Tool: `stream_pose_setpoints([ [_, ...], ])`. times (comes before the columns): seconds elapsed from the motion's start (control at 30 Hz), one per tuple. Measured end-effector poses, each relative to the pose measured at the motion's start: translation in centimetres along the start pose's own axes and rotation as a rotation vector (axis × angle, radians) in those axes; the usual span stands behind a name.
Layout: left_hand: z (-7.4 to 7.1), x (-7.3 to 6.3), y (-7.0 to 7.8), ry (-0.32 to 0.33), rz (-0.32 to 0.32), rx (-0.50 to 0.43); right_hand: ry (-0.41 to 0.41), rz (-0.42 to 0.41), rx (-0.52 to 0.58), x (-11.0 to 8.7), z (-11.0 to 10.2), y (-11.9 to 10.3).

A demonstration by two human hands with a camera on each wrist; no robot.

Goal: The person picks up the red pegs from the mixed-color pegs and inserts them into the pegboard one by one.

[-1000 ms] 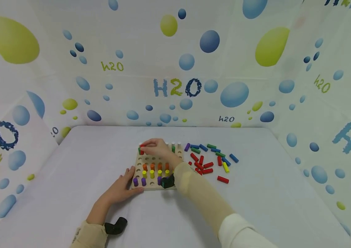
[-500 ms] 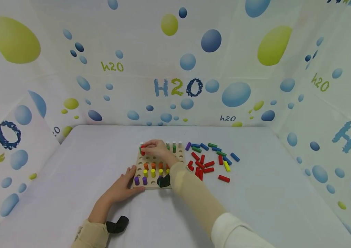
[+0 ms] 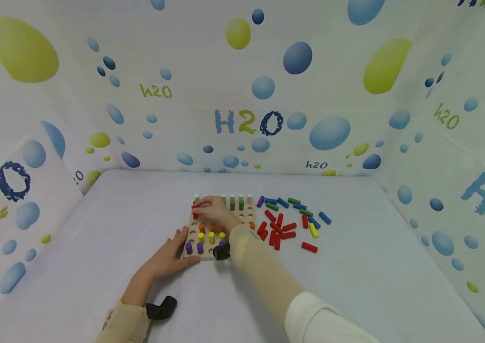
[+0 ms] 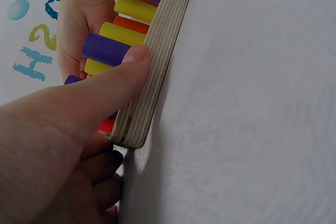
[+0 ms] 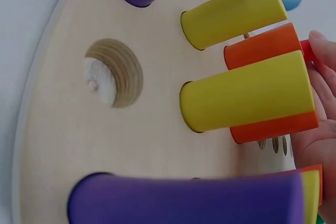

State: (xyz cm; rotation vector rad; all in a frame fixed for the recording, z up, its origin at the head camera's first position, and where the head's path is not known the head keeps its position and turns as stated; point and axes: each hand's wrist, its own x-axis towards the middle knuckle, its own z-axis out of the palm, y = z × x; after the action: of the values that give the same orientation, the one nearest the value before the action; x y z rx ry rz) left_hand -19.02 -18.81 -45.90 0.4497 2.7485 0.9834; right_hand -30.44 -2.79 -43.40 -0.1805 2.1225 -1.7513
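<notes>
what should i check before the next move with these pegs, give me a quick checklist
1. Held red peg pinched by the right hand: ok.
2. Left hand at the pegboard, thumb against its near edge: ok.
3. Held red peg fully seated in a hole: cannot tell, its lower end is unclear.
4. Purple row filled: not ok, a hole between purple pegs is bare.
5. Loose red pegs available: ok, right of the board.

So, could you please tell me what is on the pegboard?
White, green, orange, yellow and purple pegs stand in the pegboard; the right hand pinches a red peg. In the head view, that hand and sleeve hide part of it, so I cannot see everything there.
</notes>
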Motion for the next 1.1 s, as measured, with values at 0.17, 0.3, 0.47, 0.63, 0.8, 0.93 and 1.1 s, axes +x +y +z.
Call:
stream_pose_setpoints([
  [0.17, -0.11, 0.16, 0.15, -0.002, -0.002, 0.011, 0.005, -0.007, 0.003, 0.24, 0.01, 0.08],
  [0.3, -0.03, 0.17, 0.07, -0.001, 0.003, 0.010, -0.007, -0.005, -0.021, 0.28, -0.04, 0.08],
  [0.47, 0.06, 0.13, -0.08, 0.007, 0.015, 0.005, -0.022, -0.016, -0.037, 0.14, -0.06, 0.05],
  [0.63, 0.12, 0.18, -0.22, 0.006, 0.019, 0.005, -0.009, 0.005, -0.021, 0.39, 0.10, 0.32],
  [0.8, 0.18, 0.35, -0.23, 0.006, 0.015, 0.006, 0.003, 0.008, -0.017, 0.26, 0.09, 0.18],
  [0.93, 0.20, 0.38, -0.20, 0.004, 0.012, 0.002, 0.015, -0.008, -0.051, 0.09, 0.16, 0.08],
  [1.1, 0.09, 0.29, -0.03, -0.001, -0.001, 0.002, 0.030, -0.003, -0.052, 0.16, 0.22, 0.24],
])
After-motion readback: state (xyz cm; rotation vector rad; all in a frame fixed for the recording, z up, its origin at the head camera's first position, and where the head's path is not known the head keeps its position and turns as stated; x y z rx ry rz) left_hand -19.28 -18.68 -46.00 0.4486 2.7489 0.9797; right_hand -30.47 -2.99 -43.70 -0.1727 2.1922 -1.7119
